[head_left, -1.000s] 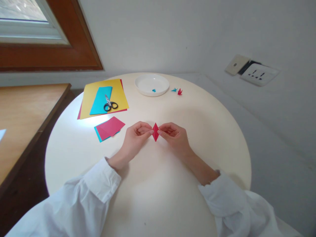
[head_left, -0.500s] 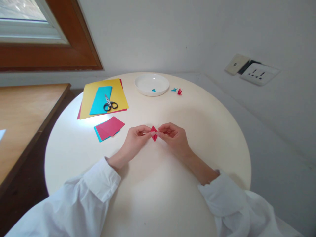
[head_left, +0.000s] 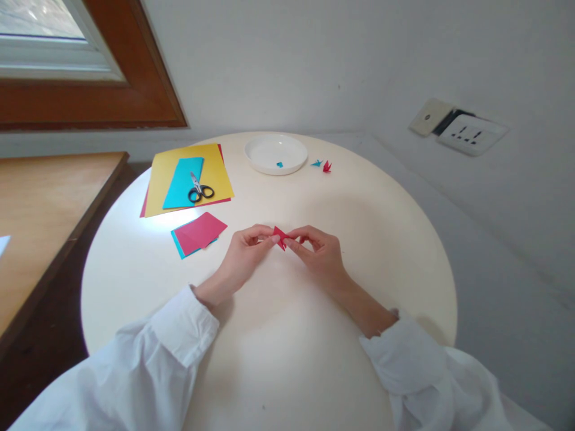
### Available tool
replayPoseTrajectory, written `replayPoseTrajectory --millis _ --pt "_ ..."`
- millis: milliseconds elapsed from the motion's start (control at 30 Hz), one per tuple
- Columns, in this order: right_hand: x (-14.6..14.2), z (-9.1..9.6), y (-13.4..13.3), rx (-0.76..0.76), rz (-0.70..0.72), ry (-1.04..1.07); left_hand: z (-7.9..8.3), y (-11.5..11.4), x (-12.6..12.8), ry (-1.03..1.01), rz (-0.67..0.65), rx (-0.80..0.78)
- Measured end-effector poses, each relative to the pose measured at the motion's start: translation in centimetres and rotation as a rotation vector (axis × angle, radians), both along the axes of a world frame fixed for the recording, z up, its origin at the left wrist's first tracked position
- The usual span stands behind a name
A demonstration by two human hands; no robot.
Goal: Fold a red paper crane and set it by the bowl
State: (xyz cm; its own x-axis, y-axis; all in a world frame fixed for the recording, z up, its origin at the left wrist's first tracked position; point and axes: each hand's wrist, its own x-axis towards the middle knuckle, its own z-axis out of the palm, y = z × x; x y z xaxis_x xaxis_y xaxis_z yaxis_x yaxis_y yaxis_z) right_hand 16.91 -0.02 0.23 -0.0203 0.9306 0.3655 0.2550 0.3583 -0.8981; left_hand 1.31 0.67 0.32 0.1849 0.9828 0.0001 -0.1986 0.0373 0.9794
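A small folded red paper [head_left: 279, 235] is pinched between my two hands over the middle of the table. My left hand [head_left: 250, 248] grips its left side with thumb and fingers. On its right side, my right hand [head_left: 320, 248] pinches an edge or corner; the fingertips partly cover the paper. To the left of my left hand lie rectangular red paper sheets [head_left: 200, 233] with blue paper [head_left: 178, 246] showing beneath them. Two small folded paper cranes, one blue [head_left: 317, 163] and one red [head_left: 327, 167], rest beyond my hands near the far edge.
A white round dish [head_left: 256, 161] with a tiny blue paper piece [head_left: 280, 164] stands at the back of the round table [head_left: 287, 359]. Black-handled scissors [head_left: 197, 190] lie on blue paper [head_left: 179, 182] over yellow sheets [head_left: 220, 173]. A wooden table [head_left: 54, 197] is at left.
The folded red paper has turned from an upright diamond to a slanted position, its top point tipping left. My right fingers have shifted slightly on its edge.
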Motion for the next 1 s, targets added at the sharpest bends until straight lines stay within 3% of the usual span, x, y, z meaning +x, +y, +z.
replayPoseTrajectory --millis 667,1000 --pt "0.15 -0.26 0.01 0.022 0.006 -0.055 0.06 -0.11 0.05 -0.023 -0.002 -0.035" --pt "0.01 -0.27 0.02 -0.006 0.036 0.044 -0.54 0.00 -0.01 -0.055 -0.035 -0.030"
